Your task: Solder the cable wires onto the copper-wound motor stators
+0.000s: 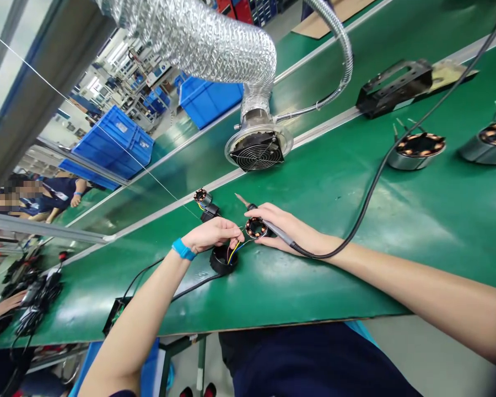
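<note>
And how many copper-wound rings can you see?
4: held ring in the right hand, small ring beyond the left hand, large ring at right, cut-off ring at right edge. Others may be hidden.

On the long green workbench (314,298), a round black cup (221,266) lies just to the near side of the bare left hand (215,231), and a small ring-shaped copper-wound stator (256,236) sits to its right in the bare right hand (291,220) beside a grey pen-shaped soldering iron (281,234). Farther off than the left hand lies a second small copper-wound stator (205,197). At the right stand two large silver-cased copper-wound stators (415,160), nearer than a dark metal bracket (397,88).
</note>
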